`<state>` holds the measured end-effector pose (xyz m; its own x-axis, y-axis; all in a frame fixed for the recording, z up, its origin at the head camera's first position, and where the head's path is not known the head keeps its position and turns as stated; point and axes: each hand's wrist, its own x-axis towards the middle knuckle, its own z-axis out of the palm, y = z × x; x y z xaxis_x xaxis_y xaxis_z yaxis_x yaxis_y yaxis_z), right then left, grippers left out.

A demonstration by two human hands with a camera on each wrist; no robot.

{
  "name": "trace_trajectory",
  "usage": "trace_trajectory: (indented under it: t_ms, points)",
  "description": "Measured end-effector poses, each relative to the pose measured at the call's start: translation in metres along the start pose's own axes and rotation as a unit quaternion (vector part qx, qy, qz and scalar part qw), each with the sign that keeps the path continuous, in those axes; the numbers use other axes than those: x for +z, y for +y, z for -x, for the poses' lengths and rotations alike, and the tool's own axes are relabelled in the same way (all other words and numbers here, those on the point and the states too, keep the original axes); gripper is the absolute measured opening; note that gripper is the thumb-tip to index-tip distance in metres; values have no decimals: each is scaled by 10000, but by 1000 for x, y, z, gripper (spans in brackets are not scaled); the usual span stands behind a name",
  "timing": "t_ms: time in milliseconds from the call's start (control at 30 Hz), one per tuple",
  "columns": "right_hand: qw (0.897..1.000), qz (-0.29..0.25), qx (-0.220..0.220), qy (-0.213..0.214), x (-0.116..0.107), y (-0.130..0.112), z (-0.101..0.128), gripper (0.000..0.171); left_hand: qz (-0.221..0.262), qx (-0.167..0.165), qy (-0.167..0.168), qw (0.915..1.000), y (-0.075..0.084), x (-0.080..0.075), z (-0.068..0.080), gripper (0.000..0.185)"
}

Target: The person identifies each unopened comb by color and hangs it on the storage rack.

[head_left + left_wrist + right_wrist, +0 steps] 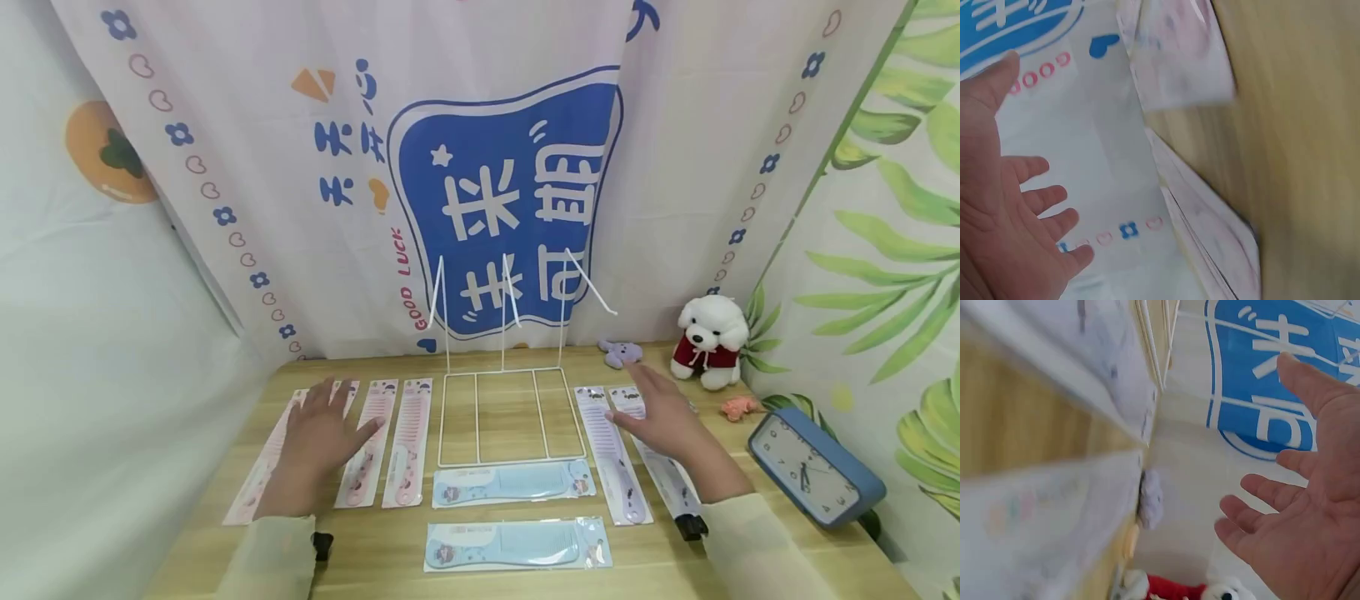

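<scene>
My left hand (317,435) is over the left side of the table, fingers spread, above several pink combs in clear packets, such as the pink comb (407,437) nearest the rack. On the other side my right hand (666,414), also with fingers apart, is over two packaged purple combs; the inner purple comb (617,458) shows almost whole, the outer one is partly hidden. Both palms hold nothing in the wrist views. Between the hands a white wire rack (512,460) stands with three prongs. Before it lie two packaged light blue combs, the upper comb (517,482) and the lower comb (517,544).
A white plush dog (710,337) in red sits at the back right, near a small purple toy (620,353) and an orange toy (740,407). A blue clock (813,468) stands at the right edge. Printed curtain (247,167) closes off the back.
</scene>
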<state>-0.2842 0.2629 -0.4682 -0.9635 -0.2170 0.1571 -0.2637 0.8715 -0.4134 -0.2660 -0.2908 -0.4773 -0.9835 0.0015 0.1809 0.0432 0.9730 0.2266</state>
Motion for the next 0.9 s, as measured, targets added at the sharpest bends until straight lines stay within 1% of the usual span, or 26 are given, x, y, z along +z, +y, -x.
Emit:
trace_trajectory:
  t_ms: [67, 167, 233, 333, 467, 500, 600, 733, 800, 900]
  points:
    - [9992, -376, 91, -96, 6, -6, -1, 100, 108, -75, -30, 9999, -13, -2, 5, 102]
    - [9972, -678, 201, -248, 17, -14, -2, 97, 255, -238, -95, 9993, -36, -3, 12, 104]
    - [9962, -780, 210, -318, 24, -18, -3, 95, 334, -339, -156, 9987, -50, -2, 16, 105]
    - [9947, -871, 257, -490, 32, -22, -3, 91, 545, -390, -185, 9976, -69, 0, 19, 102]
    - [9934, -832, 264, -749, 43, -26, -4, 88, 738, -396, -196, 9963, -91, 3, 20, 96]
    - [9936, -791, 224, -779, 45, -27, -4, 88, 771, -444, -226, 9958, -95, 4, 21, 95]
    - [9943, -634, 127, -844, 52, -31, -6, 84, 679, -714, -403, 9943, -108, 6, 23, 100]
    - [9948, -414, 49, -928, 59, -34, -10, 75, 586, -1152, -783, 9885, -121, 8, 25, 107]
    - [9946, -331, -7, -987, 62, -34, -13, 70, 650, -1340, -951, 9843, -124, 7, 27, 104]
    - [9934, -315, -6, -1105, 66, -34, -17, 65, 692, -1481, -1070, 9807, -128, 4, 31, 91]
